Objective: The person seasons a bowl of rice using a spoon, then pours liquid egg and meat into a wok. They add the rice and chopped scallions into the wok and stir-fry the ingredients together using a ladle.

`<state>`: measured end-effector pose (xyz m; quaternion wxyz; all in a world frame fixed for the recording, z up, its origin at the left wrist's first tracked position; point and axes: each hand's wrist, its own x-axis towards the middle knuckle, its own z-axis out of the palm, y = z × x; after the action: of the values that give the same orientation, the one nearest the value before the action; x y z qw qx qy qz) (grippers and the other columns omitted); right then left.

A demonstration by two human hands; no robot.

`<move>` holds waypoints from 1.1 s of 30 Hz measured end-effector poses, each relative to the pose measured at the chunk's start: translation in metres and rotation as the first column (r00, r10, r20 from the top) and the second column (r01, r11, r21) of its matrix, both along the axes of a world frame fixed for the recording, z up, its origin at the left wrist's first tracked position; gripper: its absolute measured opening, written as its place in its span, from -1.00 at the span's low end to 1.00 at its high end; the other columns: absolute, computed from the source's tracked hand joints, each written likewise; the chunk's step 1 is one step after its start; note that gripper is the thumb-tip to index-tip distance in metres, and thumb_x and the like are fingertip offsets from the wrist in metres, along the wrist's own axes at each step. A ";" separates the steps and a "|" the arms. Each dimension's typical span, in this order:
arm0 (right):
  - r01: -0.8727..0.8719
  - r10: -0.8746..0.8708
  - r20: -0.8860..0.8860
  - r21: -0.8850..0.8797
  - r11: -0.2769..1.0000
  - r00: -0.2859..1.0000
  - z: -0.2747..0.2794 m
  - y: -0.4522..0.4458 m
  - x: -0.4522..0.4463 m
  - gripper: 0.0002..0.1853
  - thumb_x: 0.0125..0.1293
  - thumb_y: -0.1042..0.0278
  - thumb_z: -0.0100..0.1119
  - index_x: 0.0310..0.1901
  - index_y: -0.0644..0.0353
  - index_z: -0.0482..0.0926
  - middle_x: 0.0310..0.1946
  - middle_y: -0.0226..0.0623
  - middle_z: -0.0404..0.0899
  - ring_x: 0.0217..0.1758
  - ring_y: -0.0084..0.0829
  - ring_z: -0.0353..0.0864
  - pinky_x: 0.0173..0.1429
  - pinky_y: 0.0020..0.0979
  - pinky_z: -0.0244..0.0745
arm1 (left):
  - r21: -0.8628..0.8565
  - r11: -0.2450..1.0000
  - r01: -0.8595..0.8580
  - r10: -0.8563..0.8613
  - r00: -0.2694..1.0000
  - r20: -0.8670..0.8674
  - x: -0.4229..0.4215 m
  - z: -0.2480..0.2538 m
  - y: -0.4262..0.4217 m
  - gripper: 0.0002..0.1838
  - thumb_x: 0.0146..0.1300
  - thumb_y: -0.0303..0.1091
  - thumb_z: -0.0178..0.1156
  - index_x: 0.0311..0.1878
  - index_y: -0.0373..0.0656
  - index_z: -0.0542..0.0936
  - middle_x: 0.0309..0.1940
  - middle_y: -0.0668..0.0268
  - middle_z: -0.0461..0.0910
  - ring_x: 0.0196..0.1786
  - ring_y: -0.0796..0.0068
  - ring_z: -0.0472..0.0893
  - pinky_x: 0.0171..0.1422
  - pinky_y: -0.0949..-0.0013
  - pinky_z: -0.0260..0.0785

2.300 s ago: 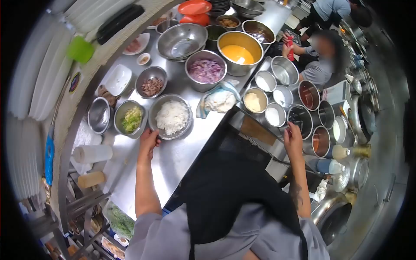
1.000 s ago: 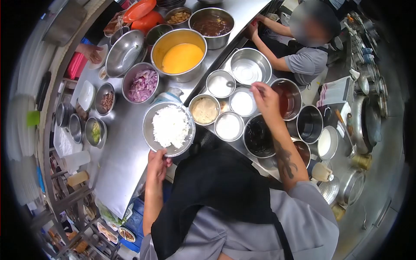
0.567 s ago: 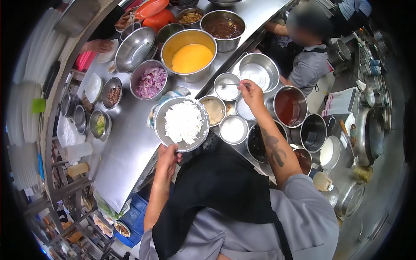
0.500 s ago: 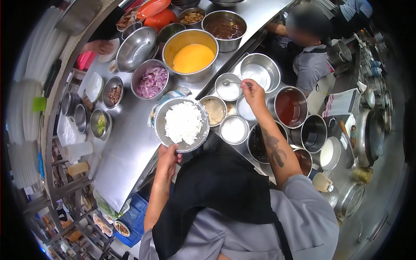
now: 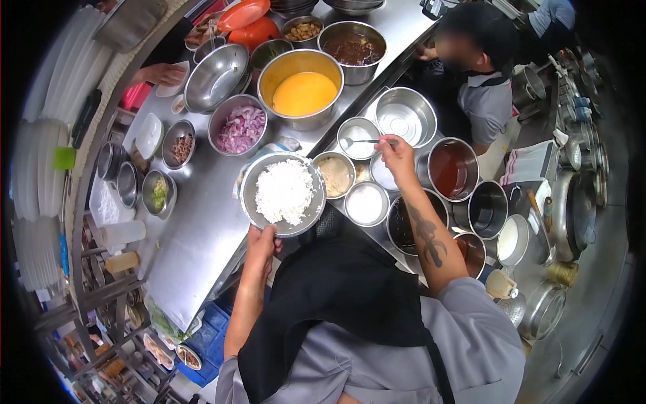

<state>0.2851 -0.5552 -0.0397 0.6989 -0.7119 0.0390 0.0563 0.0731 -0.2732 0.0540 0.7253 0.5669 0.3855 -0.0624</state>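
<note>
My left hand (image 5: 262,242) grips the near rim of a metal bowl (image 5: 249,207), thumb on the edge. White rice (image 5: 282,192) fills much of this bowl. My right hand (image 5: 397,158) pinches the handle of a small metal spoon (image 5: 365,141). The spoon's head is at the near edge of a small round container of white powder or grains (image 5: 355,128); whether it carries any is too small to tell. Close by are a tub of pale tan paste (image 5: 334,176) and another container of white contents (image 5: 365,203).
Around me are a pot of orange-yellow liquid (image 5: 306,95), a bowl of chopped purple onion (image 5: 241,131), a pot of red-brown sauce (image 5: 452,172) and an empty-looking pot (image 5: 406,120). A co-worker (image 5: 484,87) stands at the right; another person's hand (image 5: 163,74) is far left.
My right hand and the spoon have shifted slightly toward me, from the middle of the white container to its near edge. The rice bowl stays in my left hand, nearly still.
</note>
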 end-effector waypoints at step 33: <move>0.028 0.177 0.460 -0.405 0.914 0.870 0.073 0.002 -0.060 -0.84 0.27 0.46 0.18 -0.16 0.30 0.58 -0.27 -0.11 0.64 -0.25 -0.25 0.65 -0.17 -0.38 0.51 | -0.038 0.999 -0.028 0.031 0.998 0.060 0.016 0.004 0.006 -0.65 0.20 -0.45 -0.02 0.07 -0.22 0.31 -0.45 0.37 0.42 -0.63 0.68 0.29 -0.65 0.56 0.15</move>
<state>0.2246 -0.5535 0.0336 0.5232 -0.8311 -0.1557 -0.1062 0.0891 -0.2676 0.0576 0.7480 0.5490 0.3705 -0.0418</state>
